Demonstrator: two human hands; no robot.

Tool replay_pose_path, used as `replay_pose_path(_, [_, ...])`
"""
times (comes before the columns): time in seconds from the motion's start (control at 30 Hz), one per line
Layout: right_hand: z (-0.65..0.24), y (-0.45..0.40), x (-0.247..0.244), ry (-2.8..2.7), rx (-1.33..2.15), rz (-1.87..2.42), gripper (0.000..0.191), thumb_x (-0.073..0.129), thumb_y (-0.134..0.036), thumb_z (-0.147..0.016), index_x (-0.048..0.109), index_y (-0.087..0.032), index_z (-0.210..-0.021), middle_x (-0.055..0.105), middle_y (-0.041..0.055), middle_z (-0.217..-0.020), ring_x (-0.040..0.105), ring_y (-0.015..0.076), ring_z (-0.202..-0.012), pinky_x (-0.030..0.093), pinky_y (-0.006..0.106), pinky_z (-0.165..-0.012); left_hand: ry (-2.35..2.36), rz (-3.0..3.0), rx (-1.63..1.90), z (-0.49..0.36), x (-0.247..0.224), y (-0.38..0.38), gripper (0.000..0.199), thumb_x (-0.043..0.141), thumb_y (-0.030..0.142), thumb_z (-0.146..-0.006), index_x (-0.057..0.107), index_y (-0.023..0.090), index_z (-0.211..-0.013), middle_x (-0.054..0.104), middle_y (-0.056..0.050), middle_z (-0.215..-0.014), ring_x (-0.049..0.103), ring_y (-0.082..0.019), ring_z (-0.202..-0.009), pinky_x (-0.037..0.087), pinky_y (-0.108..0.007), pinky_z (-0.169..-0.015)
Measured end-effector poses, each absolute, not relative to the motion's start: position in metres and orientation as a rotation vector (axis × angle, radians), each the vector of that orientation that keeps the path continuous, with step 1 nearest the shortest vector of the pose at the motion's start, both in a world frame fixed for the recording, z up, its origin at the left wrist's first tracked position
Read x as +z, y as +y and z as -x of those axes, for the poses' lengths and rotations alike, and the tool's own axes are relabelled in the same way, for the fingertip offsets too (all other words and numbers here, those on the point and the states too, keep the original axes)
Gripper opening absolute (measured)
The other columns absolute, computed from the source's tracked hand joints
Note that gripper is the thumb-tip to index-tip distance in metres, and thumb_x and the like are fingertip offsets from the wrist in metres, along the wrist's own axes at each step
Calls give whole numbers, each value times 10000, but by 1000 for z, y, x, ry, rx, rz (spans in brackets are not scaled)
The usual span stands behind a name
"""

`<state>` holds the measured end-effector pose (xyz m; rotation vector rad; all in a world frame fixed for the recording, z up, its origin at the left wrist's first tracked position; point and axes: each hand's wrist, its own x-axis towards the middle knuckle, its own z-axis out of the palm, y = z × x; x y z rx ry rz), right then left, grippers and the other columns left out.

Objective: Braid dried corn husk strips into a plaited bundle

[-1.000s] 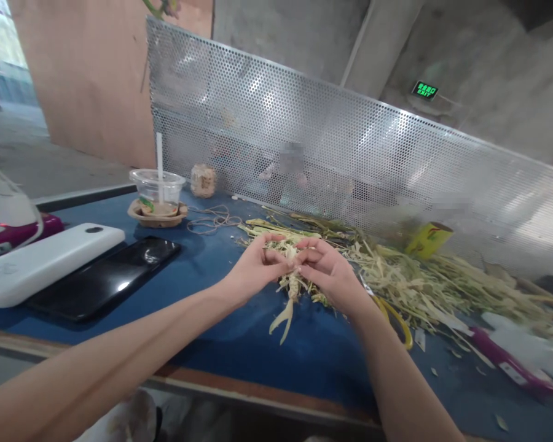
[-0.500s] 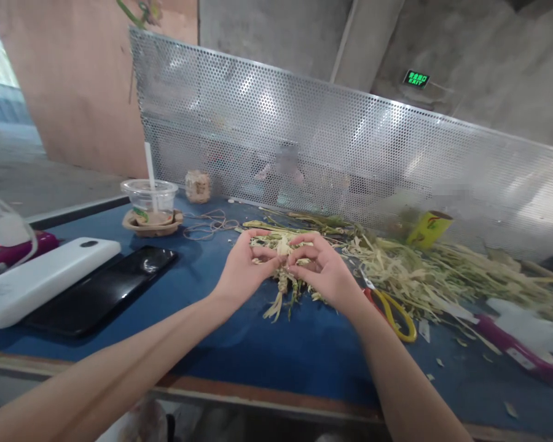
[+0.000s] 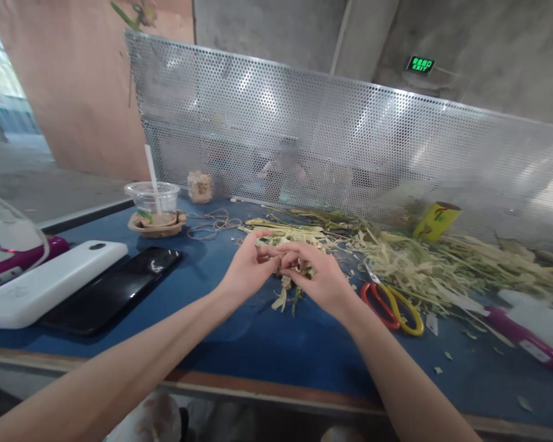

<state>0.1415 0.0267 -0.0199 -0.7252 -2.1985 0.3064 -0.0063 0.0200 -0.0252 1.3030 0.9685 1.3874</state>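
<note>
My left hand (image 3: 251, 264) and my right hand (image 3: 316, 273) meet over the middle of the blue table (image 3: 276, 350). Both are closed, thumbs and fingers pinching a small bundle of dried plant strips (image 3: 282, 298) between them. The bundle's frayed pale ends hang below the fingertips; its upper part is hidden by my fingers. Behind my hands lie loose pale green stalks and shreds (image 3: 299, 230). To the right of my right wrist are scissors (image 3: 394, 307) with one red and one yellow handle loop.
At left are a white power bank (image 3: 50, 282), a black phone (image 3: 115, 291) and a purple power strip (image 3: 9, 270). A plastic cup with straw (image 3: 153, 202) stands behind them, near thin cord (image 3: 212, 224). At right, dried plant fibre (image 3: 410, 264) lies before a perforated metal screen (image 3: 322, 135).
My right hand has moved left, its fingers now overlapping my left fingertips and covering more of the bundle. The scissors show more fully. The view has shifted slightly.
</note>
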Motion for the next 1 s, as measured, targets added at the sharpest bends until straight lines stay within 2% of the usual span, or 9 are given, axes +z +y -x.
replay_pose_path(0.23, [-133,26,-30,-2055,277,692,262,530,-110,-745,588,-242,-964,625,5,-777,571,153,-774,468,269,-690,975,-1373,1460,7,-27,21,483,599,97,-647,384,150,-1077,611,42,-619,593,-112,-581,448,-234,-587])
replay_pose_path(0.4, [-125,22,-37,-1947,255,730,216,523,-97,-735,602,-223,-892,631,13,-781,573,147,-735,472,275,-694,1001,-1329,1457,5,-27,19,484,572,139,-692,361,163,-1127,579,45,-674,566,-82,-547,427,-196,-523])
replay_pose_path(0.53, [-122,22,-36,-1780,502,714,257,541,-120,-729,556,-227,-962,616,-9,-726,575,122,-652,485,240,-618,1012,-1390,1476,4,-24,18,514,568,176,-727,342,163,-1189,571,40,-678,518,-57,-506,381,-167,-472])
replay_pose_path(0.63, [-121,23,-34,-1677,670,706,279,575,-134,-705,527,-217,-967,616,-18,-700,590,121,-655,490,234,-616,1016,-1373,1481,4,-23,18,531,582,173,-721,341,157,-1195,569,48,-648,491,-50,-493,359,-157,-456])
replay_pose_path(0.83, [-122,23,-31,-1669,704,756,256,593,-146,-684,539,-214,-924,623,-18,-684,597,127,-636,477,243,-597,1015,-1313,1475,4,-26,19,536,597,195,-708,334,169,-1174,575,51,-666,489,-46,-450,348,-158,-416])
replay_pose_path(1.0, [-122,24,-29,-1573,925,793,295,619,-183,-661,513,-196,-936,624,-19,-649,604,137,-590,468,260,-575,973,-1314,1475,4,-28,21,514,604,203,-693,346,156,-1135,556,64,-597,488,-71,-433,338,-171,-380])
